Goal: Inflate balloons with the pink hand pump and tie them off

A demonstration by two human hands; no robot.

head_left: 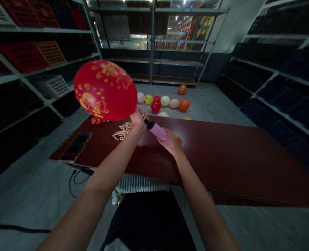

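Note:
A large inflated red balloon [105, 90] with gold printed figures is tilted up to the left above the table. My left hand [138, 119] is closed round the balloon's neck, where it meets the black nozzle end of a pink hand pump [158, 131]. The neck itself is hidden behind my fingers. My right hand [172, 141] is wrapped round the near end of the pink pump. Just left of my left hand, a loose pile of long beige uninflated balloons [123, 131] lies on the table. Farther left sits a small red-and-gold bunch [97, 120], partly covered by the balloon.
The dark red-brown table [222, 150] spans in front of me. A blurred-out phone-like object [75, 146] lies at its left corner. Beyond it, several inflated balloons [165, 101] rest on the floor. Shelves with crates [26, 55] stand on both sides, a metal rack [152, 62] behind.

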